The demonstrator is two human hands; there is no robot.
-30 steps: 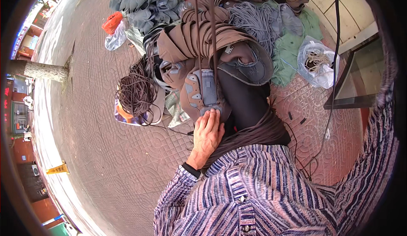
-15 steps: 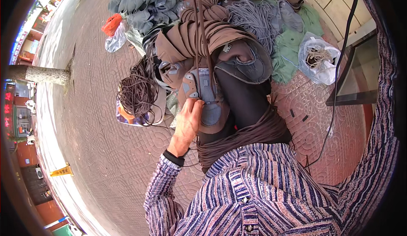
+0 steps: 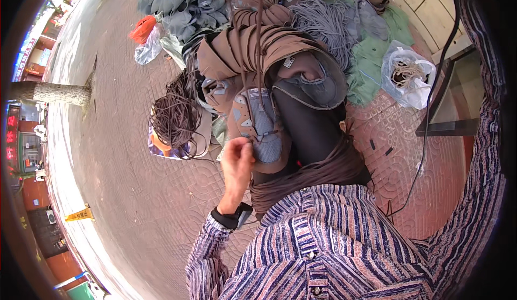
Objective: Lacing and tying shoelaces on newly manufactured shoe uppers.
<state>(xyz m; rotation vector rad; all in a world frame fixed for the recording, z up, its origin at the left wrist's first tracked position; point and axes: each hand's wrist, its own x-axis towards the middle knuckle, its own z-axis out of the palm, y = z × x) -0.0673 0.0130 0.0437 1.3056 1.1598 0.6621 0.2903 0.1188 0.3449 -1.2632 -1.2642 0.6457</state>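
Just beside the left fingers (image 3: pixel 245 152), to their right, a grey-and-brown shoe upper (image 3: pixel 266 141).

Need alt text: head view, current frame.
Left hand at the edge of a brown-and-gray shoe upper on the wearer's lap; brown laces run up out of frame. Stacked brown uppers and a gray cord bundle lie beyond.
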